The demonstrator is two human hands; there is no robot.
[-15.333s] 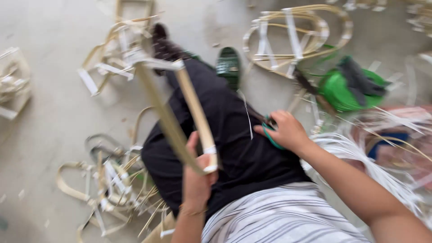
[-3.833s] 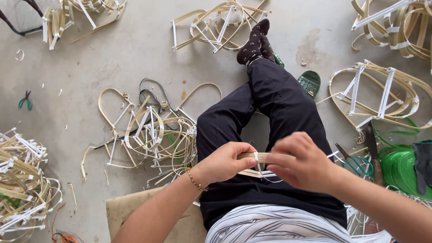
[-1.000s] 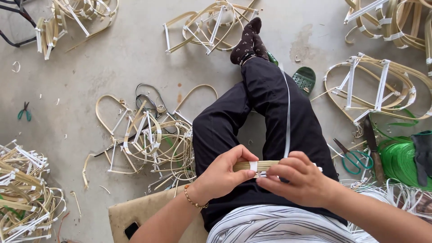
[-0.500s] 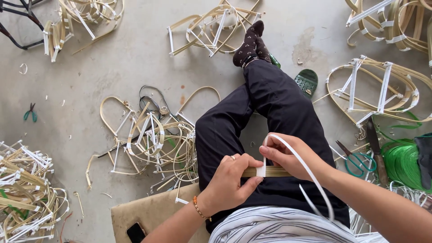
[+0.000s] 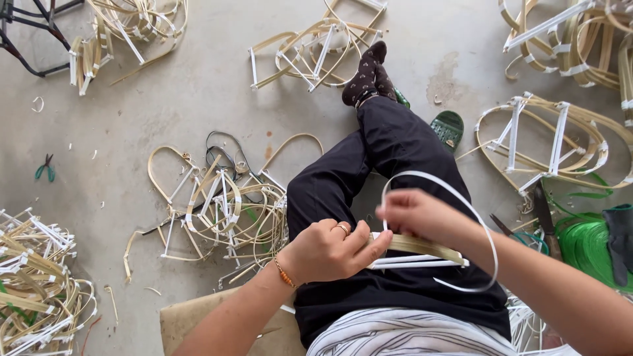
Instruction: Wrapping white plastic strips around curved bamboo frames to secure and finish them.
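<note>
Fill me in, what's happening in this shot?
A person sits on the concrete floor, legs crossed. The left hand grips a flat bamboo strip over the lap, while the right hand pulls a white band that loops around it. Bent bamboo frames lie scattered around.

Green sandal [image 5: 448,128], small pliers [image 5: 45,167], green strip coil [image 5: 589,244].

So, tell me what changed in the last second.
The white strip, earlier stretched straight up along the leg, now curls in a loop around the right hand. The left hand still pinches the bamboo slat. The frames on the floor stayed put.
</note>
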